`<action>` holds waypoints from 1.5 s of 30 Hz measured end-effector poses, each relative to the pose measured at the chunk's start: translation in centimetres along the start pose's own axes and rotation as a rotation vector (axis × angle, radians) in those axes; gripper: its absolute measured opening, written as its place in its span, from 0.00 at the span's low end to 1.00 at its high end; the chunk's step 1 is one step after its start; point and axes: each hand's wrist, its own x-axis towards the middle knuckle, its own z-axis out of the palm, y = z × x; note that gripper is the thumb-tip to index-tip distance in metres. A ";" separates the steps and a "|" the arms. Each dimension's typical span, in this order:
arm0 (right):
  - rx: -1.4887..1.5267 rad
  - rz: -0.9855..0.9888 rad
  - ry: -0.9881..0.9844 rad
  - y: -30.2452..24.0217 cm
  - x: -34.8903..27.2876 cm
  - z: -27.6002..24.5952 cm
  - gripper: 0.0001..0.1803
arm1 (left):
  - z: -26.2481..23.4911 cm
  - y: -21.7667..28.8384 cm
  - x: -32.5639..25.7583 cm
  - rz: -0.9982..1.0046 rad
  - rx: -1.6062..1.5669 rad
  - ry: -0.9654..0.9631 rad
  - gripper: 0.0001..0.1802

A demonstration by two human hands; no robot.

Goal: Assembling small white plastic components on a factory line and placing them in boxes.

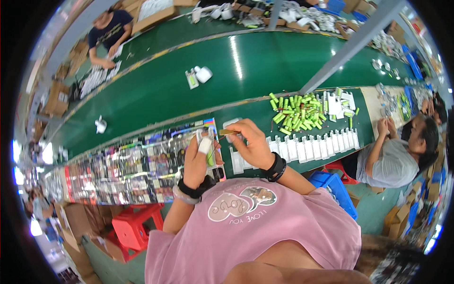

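Close together over the near edge of the bench, my two hands work at small parts. My left hand (194, 163) is closed around a small white part (205, 146), with a bit of green showing below it. Thin reddish wires run from there toward my right hand (253, 146). Its thumb and fingers pinch a small yellow-brown strip (226, 132), whose exact kind I cannot make out. Right of my hands, white plastic housings (302, 147) stand in a row. Behind them lies a heap of green cylindrical batteries (302, 111).
Patterned sheeting (137, 165) covers the bench at left. Beyond runs a green conveyor belt (156, 85) carrying a few white parts (202, 74). A grey post (350, 47) slants above it. A co-worker (397, 151) sits at right; another person (109, 35) works across the belt. Red stools (135, 227) stand below.
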 end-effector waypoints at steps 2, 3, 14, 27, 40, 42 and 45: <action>-0.042 -0.035 -0.010 0.3 -0.1 0.0 0.12 | -0.1 -0.5 0.4 -0.028 -0.129 -0.038 0.18; -0.063 -0.074 0.008 0.4 -0.2 0.2 0.12 | -0.1 -0.7 0.3 -0.026 -0.161 -0.052 0.18; -0.050 -0.178 0.000 0.1 -0.9 0.9 0.11 | 1.0 -1.1 -0.5 0.008 -0.188 -0.108 0.26; -0.140 -0.293 -0.011 0.7 -1.2 0.5 0.14 | 1.4 -0.8 -1.0 0.091 0.087 -0.152 0.27; -0.129 -0.308 0.038 1.1 -1.6 0.6 0.15 | 1.7 -0.2 -1.0 0.127 0.156 -0.179 0.26; -0.132 -0.311 0.045 1.2 -1.6 0.6 0.15 | 1.7 -0.4 -1.0 0.121 0.160 -0.179 0.26; -0.133 -0.295 0.059 1.4 -1.8 0.8 0.15 | 1.8 -0.7 -1.1 0.131 0.184 -0.177 0.25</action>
